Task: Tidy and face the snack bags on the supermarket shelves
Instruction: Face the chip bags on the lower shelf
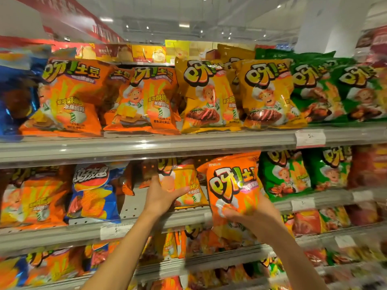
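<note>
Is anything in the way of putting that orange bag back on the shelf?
Partly. The left hand and the yellow-orange bag it holds sit beside the orange bag in the right hand. The bare shelf farther left looks free.

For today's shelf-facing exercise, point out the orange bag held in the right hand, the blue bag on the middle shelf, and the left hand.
Orange bag (232, 185): head view, on its printed front.
Blue bag (92, 193): head view, front centre.
Left hand (161, 195): head view, back of hand.

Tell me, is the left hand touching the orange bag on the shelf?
Touching. The head view shows the left hand pressed against the orange bag on the middle shelf, thumb lying across its front.
</note>
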Demonstrator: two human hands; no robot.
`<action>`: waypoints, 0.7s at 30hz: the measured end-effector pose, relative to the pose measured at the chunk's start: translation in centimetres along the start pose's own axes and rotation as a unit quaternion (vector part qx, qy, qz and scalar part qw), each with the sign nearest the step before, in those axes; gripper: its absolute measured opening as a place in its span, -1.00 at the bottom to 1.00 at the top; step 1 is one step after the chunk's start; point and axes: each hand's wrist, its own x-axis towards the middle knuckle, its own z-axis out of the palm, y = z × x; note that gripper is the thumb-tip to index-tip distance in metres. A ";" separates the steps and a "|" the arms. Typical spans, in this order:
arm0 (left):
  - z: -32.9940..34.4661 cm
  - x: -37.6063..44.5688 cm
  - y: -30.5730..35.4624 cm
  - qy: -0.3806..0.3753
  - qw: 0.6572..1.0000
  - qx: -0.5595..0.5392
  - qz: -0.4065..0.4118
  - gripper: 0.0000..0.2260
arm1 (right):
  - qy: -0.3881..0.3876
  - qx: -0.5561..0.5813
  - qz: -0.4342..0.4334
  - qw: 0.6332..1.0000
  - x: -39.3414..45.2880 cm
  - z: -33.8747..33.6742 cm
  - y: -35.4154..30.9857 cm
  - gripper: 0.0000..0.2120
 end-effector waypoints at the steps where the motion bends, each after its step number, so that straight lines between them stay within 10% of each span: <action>1: 1.0 -0.1 0.4 0.011 1.000 0.014 0.007 0.08 | -0.002 0.008 0.001 1.000 -0.3 -0.7 0.5 -0.42; 7: 5.2 -0.7 1.6 0.024 0.997 0.041 0.054 0.02 | 0.062 0.062 0.006 0.996 -1.7 -3.9 4.0 -0.76; 21: 7.0 -1.0 1.0 -0.053 0.994 0.088 0.041 0.05 | 0.069 0.131 0.041 0.988 -2.2 -3.7 5.1 -0.36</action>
